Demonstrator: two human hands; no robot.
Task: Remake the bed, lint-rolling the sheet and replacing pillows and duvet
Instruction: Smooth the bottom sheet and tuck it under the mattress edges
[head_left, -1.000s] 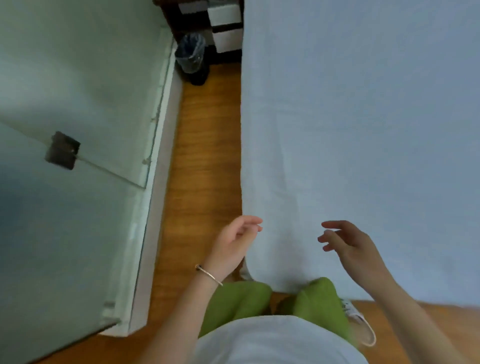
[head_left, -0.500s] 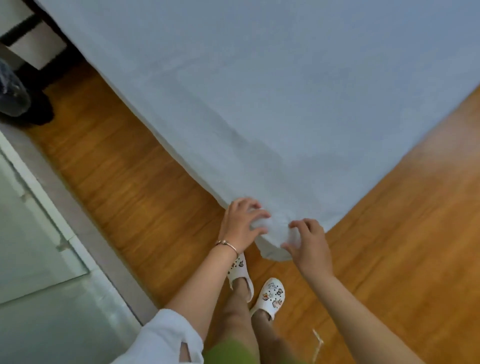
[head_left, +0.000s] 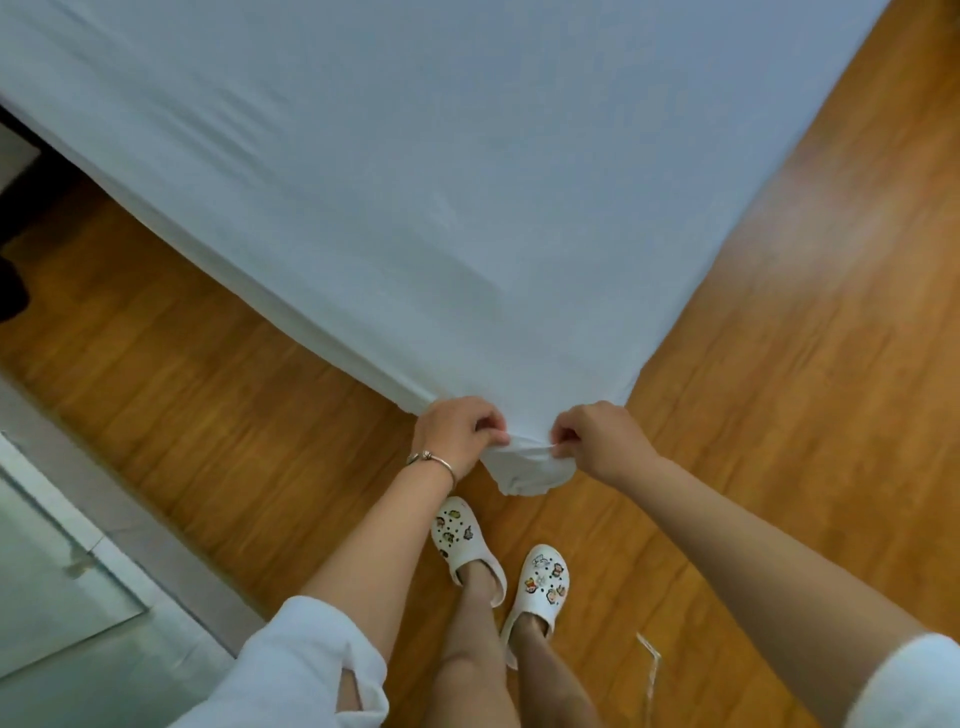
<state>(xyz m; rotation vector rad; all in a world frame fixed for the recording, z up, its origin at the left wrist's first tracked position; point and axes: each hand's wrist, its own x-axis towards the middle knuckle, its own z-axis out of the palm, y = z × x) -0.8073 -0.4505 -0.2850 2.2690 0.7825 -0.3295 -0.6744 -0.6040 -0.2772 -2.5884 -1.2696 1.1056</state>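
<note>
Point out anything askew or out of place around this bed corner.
The sheet corner is not tucked: it hangs bunched off the bed's corner, pinched between the left hand and right hand. Creases run across the sheet towards its left edge. A thin pale strip lies loose on the wooden floor by the right foot.

The sheet (head_left: 441, 171) runs off the top edge and the upper left, so its far reach cannot be seen, and it covers the whole bed beneath it. Its near corner is bunched between the left hand (head_left: 457, 434) and the right hand (head_left: 597, 441), whose fingertips curl into the cloth and are partly hidden (the cloth inside each grip is too). At the far left a dark object (head_left: 13, 291) is cut by the edge and too blurred to name, and both sleeves run off the bottom.
</note>
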